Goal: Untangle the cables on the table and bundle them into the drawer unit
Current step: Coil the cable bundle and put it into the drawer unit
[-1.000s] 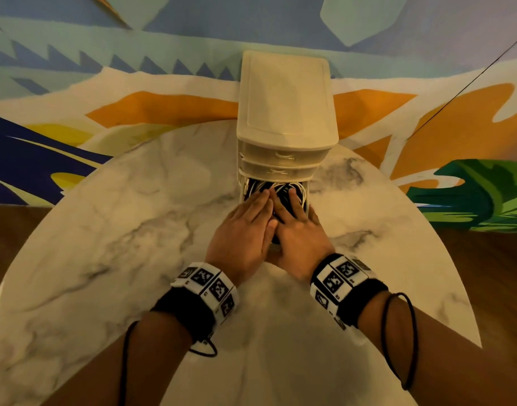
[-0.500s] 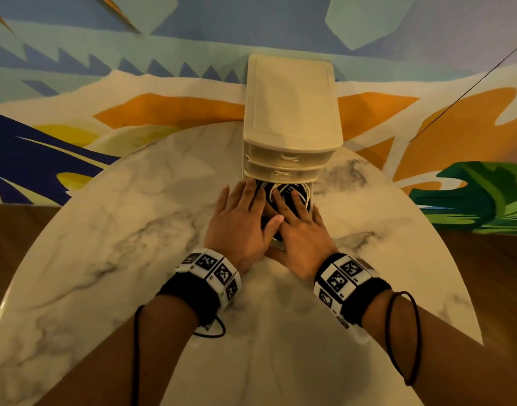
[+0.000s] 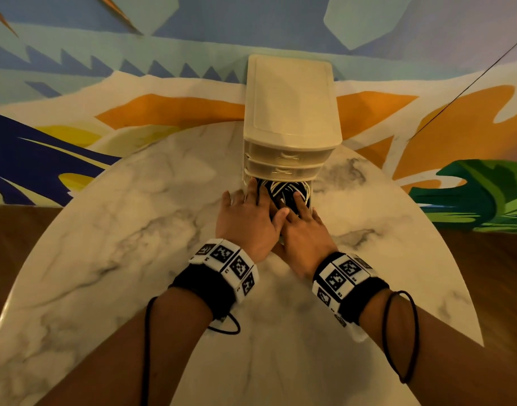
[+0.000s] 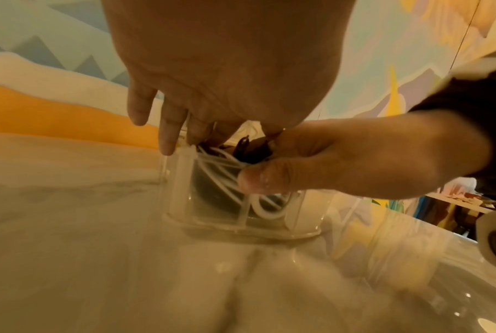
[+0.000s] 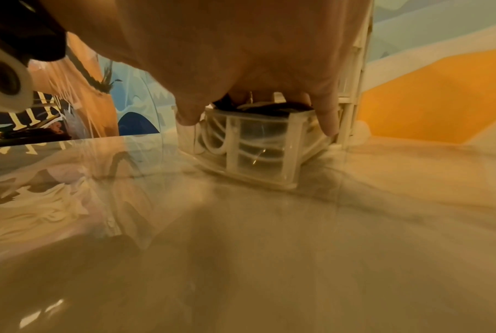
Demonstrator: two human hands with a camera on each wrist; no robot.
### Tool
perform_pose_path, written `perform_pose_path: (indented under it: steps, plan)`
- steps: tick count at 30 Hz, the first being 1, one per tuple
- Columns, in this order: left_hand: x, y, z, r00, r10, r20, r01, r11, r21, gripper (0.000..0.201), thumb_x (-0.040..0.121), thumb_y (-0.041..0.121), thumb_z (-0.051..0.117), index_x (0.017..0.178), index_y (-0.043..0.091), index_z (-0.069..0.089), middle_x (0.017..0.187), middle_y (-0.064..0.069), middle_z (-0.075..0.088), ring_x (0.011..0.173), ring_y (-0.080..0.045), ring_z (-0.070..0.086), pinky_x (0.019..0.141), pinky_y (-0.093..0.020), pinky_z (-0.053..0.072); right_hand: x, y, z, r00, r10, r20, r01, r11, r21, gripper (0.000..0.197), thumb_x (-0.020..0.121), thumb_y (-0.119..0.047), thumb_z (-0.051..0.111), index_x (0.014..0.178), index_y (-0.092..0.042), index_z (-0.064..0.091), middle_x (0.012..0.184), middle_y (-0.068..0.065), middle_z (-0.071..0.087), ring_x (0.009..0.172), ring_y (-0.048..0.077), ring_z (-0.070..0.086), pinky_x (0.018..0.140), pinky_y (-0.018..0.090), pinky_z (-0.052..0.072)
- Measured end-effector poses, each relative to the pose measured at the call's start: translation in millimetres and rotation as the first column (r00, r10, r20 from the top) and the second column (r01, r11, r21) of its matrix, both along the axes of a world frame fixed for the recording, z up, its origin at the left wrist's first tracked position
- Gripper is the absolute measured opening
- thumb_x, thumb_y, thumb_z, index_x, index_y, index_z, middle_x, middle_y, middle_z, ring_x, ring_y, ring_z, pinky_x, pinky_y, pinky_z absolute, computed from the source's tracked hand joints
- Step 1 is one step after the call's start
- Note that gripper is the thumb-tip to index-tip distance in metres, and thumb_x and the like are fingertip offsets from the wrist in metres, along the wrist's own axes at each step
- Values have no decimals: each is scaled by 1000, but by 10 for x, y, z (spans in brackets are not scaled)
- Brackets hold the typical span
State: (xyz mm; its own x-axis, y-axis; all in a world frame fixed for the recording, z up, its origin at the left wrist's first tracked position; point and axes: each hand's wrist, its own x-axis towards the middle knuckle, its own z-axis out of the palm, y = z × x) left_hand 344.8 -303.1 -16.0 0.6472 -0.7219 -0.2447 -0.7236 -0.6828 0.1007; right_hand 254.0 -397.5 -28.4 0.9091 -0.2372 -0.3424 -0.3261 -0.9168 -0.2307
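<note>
Your left hand (image 3: pixel 245 221) and right hand (image 3: pixel 302 230), fingers flat, press cables (image 3: pixel 286 191) into the open bottom drawer (image 5: pixel 258 144) near the table's (image 3: pixel 134 259) far edge.

1. Warm, dim, yellowish light tints every view; the marble table (image 3: pixel 111 259) reads cream instead of white.
2. The head view is fairly sharp at its middle, while the table's round edge and the mural bend with wide-angle distortion toward the frame borders.
3. Soft shadows spread on the surface beneath both forearms.
4. In the wrist views the glossy table (image 5: pixel 269 247) mirrors the mural, with small bright glare spots near the lower corners.
5. The left hand (image 4: pixel 226 56) and right hand (image 5: pixel 241 45) fill the lens, blurred and out of focus.
6. The clear drawer (image 5: pixel 258 144) looks hazy.
</note>
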Motion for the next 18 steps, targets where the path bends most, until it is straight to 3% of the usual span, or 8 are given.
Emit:
perform_pose_path:
  steps: [5, 9, 14, 16, 18]
  plan:
    - [29, -1, 24, 998, 15, -62, -15, 1000, 0, 68, 94, 59, 15, 149, 19, 16, 158, -5, 12, 135, -33, 33, 110, -47, 25, -33, 34, 21, 1000, -13, 21, 13, 1000, -23, 80, 91, -59, 40, 152, -27, -2, 159, 0, 10, 146, 33, -4, 117, 56, 9]
    - [37, 37, -18, 983, 36, -180, -51, 995, -80, 67, 94, 59, 21, 150, 21, 13, 160, 0, 3, 131, -31, 40, 104, -44, 34, -37, 44, 30, 1000, -4, 22, 5, 999, -48, 76, 93, -55, 37, 152, -25, -1, 157, -1, 18, 146, 32, 2, 108, 49, 30]
    - [-80, -18, 25, 951, 108, -289, -157, 976, -153, 67, 95, 57, 26, 149, 19, 17, 160, 2, 1, 129, -28, 42, 98, -41, 41, -100, -46, 101, 998, 59, -22, -60, 995, -74, 78, 91, -60, 30, 152, -26, -5, 156, -2, 22, 146, 31, 5, 103, 47, 34]
    - [-156, -41, 46, 952, 120, -282, -170, 972, -159, 68, 94, 58, 26, 148, 17, 19, 160, 1, 2, 127, -29, 44, 96, -40, 43, -173, -107, 125, 995, 98, -14, -99, 990, -99, 77, 87, -63, 22, 152, -26, 1, 154, -2, 27, 145, 32, 12, 99, 47, 39]
    - [-222, -56, 49, 956, 125, -265, -179, 965, -191, 68, 94, 58, 27, 147, 15, 21, 159, -1, 5, 125, -28, 47, 93, -40, 44, -229, -160, 140, 992, 127, 21, -124, 984, -128, 77, 86, -64, 23, 151, -23, 17, 147, 1, 41, 141, 35, 27, 90, 48, 47]
